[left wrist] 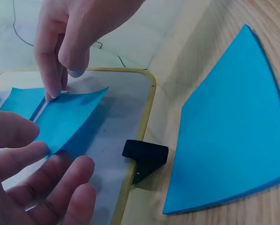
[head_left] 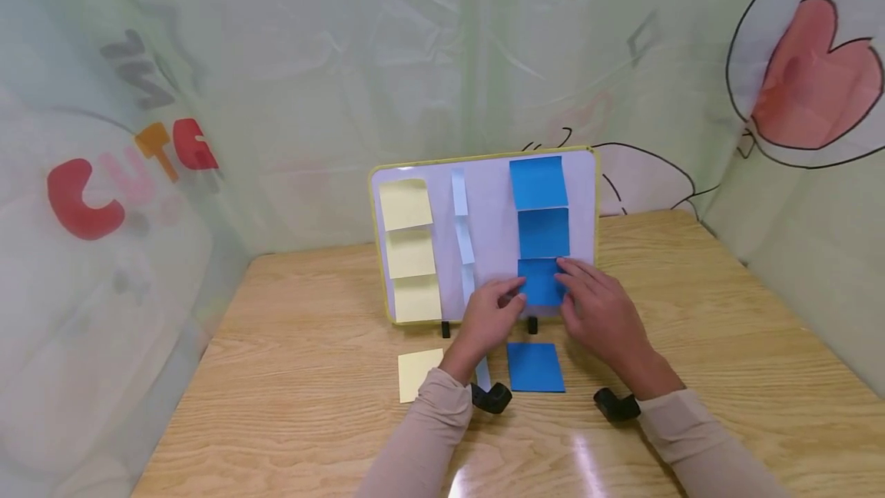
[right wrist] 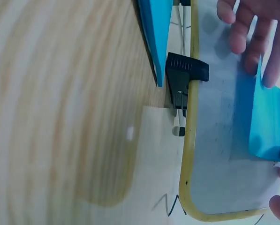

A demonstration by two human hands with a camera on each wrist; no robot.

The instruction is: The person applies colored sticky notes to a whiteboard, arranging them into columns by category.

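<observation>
Three blue sticky notes run down the right side of a yellow-framed whiteboard. Both hands are at the lowest blue sticky note. My left hand touches its left edge with thumb and index finger, the other fingers spread loosely in the left wrist view. My right hand presses fingertips on the note's upper right corner, its thumb apart from the paper. The note's lower edge lifts away from the board in the left wrist view. A pad of blue sticky notes lies on the table below.
Pale yellow notes and narrow light blue strips hang in columns farther left on the board. Black stand feet hold its bottom edge. A yellow pad and a light blue strip pad lie partly behind the left arm.
</observation>
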